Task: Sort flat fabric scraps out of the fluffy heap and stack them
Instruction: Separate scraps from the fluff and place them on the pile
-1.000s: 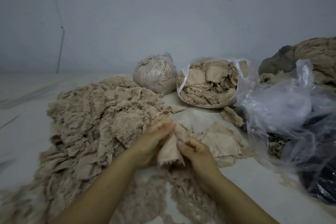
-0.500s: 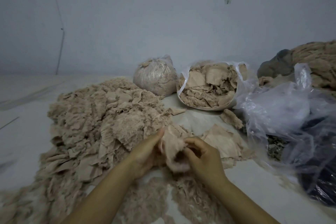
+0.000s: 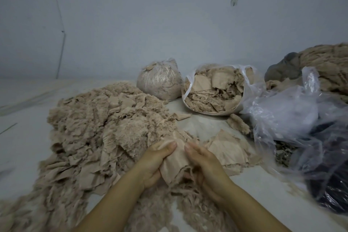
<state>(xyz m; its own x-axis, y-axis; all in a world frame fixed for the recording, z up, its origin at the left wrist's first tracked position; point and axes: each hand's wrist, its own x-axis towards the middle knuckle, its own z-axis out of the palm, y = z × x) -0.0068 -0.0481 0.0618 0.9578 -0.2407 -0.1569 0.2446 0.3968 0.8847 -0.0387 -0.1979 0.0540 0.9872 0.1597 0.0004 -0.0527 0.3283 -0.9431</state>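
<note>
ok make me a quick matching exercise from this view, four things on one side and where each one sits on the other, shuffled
Things:
1. fluffy heap
2. stack of flat scraps
3. open bag of scraps
4. scrap being handled

Places:
A. far side, mouth tipped toward the camera
B. between the left hand and right hand
C. spread over the left of the floor
D. on the floor just right of the hands

Pairs: 1-C, 2-D, 3-A, 4-B
</note>
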